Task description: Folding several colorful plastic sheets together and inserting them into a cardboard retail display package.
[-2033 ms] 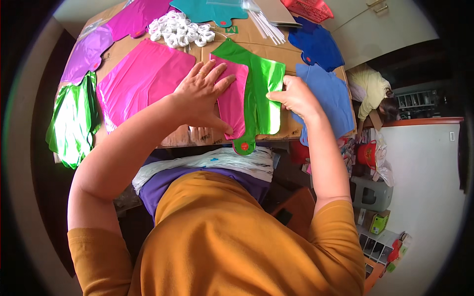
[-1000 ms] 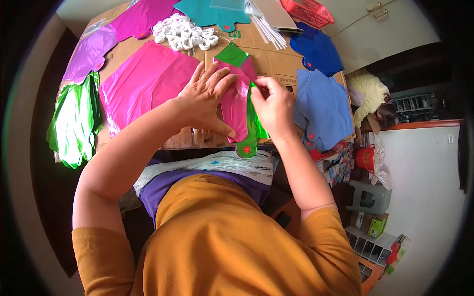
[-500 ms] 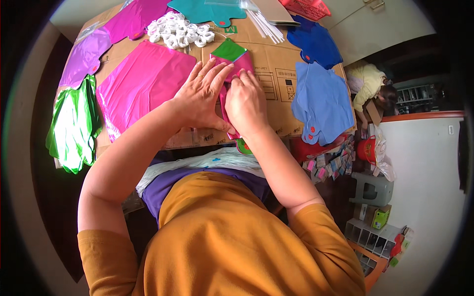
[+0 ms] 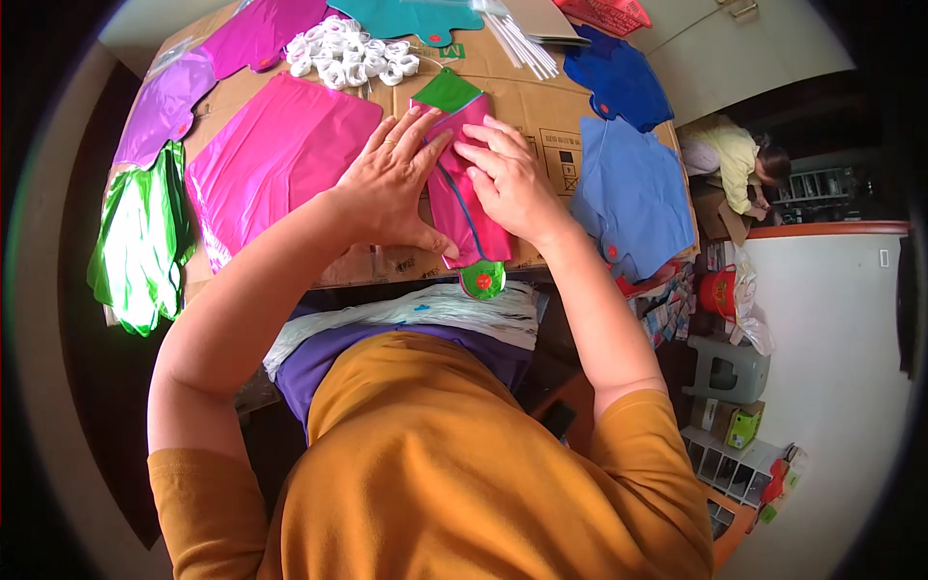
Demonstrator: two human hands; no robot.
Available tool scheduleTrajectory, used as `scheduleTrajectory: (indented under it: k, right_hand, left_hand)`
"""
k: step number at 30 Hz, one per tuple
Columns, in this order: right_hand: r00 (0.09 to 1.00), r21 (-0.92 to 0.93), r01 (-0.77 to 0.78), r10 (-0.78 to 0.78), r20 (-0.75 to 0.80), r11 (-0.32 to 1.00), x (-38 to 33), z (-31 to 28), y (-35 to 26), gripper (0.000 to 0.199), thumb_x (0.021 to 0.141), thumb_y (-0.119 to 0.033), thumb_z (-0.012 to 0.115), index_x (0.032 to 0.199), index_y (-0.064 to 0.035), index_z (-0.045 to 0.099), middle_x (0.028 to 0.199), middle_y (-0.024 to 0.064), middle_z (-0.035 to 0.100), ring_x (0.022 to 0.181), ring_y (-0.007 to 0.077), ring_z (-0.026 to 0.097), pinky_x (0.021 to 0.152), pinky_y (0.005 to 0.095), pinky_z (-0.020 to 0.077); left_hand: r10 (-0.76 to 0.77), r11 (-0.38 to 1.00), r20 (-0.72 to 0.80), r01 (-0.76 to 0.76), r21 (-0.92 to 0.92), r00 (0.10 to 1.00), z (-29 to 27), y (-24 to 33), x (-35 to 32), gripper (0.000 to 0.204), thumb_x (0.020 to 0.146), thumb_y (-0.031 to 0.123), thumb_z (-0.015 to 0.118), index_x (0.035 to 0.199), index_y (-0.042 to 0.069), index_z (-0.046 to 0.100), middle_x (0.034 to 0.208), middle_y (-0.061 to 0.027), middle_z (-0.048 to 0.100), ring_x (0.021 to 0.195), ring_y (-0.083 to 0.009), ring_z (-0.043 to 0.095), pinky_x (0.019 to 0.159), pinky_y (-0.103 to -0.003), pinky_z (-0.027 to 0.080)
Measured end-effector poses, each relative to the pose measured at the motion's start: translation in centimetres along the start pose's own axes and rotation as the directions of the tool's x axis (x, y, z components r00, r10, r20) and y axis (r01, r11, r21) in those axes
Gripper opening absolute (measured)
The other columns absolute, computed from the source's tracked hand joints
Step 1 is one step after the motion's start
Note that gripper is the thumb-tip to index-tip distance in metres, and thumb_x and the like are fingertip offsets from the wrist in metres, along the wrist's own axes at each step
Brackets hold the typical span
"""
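Note:
A narrow folded pink film piece (image 4: pixel 471 215) lies in front of me at the cardboard's near edge. Its far end shows a green pointed corner (image 4: pixel 449 92), and a green rounded tab with a red dot (image 4: pixel 483 280) hangs past the edge. A dark blue line runs down its middle. My left hand (image 4: pixel 391 174) rests on its left side, fingers spread and thumb at the lower end. On the right side lies my right hand (image 4: pixel 507 179), fingers stretched out and slightly apart. Left of them is a flat stack of pink film sheets (image 4: pixel 280 159).
Cardboard (image 4: pixel 527 101) covers the table. Around lie white coiled strings (image 4: pixel 338 53), white sticks (image 4: pixel 522 48), a teal sheet (image 4: pixel 411 19), purple sheets (image 4: pixel 159 106), shiny green ones (image 4: pixel 140 242), light blue ones (image 4: pixel 633 198) and dark blue ones (image 4: pixel 619 82). Another person (image 4: pixel 730 159) bends down at right.
My right hand has moved right and its fingers have straightened, uncovering more of the folded pink piece and the green tab. The left hand stays nearly in place.

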State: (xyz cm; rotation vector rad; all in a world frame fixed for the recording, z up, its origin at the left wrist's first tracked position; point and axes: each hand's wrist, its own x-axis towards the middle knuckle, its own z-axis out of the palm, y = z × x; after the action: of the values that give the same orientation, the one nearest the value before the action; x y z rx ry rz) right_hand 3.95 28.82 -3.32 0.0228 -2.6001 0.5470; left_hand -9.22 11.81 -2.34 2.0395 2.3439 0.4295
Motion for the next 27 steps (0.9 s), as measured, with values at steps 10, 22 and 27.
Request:
scheduleTrajectory:
  k: [10,22,27]
  right_hand:
    - [0.999,-0.056,0.037,-0.038,-0.012,0.998,-0.4,0.5,-0.2,0.031,0.082,-0.009,0.061,0.112,0.0003,0.064,0.124,0.0199,0.056,0.121,0.0357,0.05,0.107,0.0429,0.038]
    - [0.996,0.222,-0.062,0.044,0.082,0.973,1.9,-0.5,3.4,0.041,0.09,-0.026,0.061,0.121,0.0,0.059,0.134,0.0203,0.051,0.127,0.0337,0.047,0.11,0.0417,0.0331]
    - [0.962,-0.254,0.105,-0.033,0.273,0.961,1.6,-0.1,4.1,0.065,0.095,-0.043,0.048,0.142,-0.0004,0.036,0.151,0.0192,0.029,0.143,0.0307,0.023,0.118,0.0431,0.0153]
  left_hand:
    - [0.042,0.992,-0.037,-0.037,0.122,0.998,-0.3,0.2,-0.2,0.128,0.057,0.083,0.062,0.147,-0.001,0.025,0.153,-0.0165,0.023,0.146,-0.031,0.011,0.117,-0.055,0.002]
    - [0.01,0.993,0.115,-0.023,0.115,0.993,-0.3,0.3,-0.1,0.126,0.063,0.085,0.054,0.149,0.0,0.02,0.154,-0.0153,0.023,0.146,-0.0284,0.013,0.117,-0.055,-0.001]
    - [-0.019,0.988,0.124,-0.001,0.155,0.992,-0.6,0.6,0.0,0.126,0.062,0.085,0.055,0.149,0.001,0.02,0.153,-0.0149,0.024,0.146,-0.0289,0.012,0.117,-0.055,-0.003]
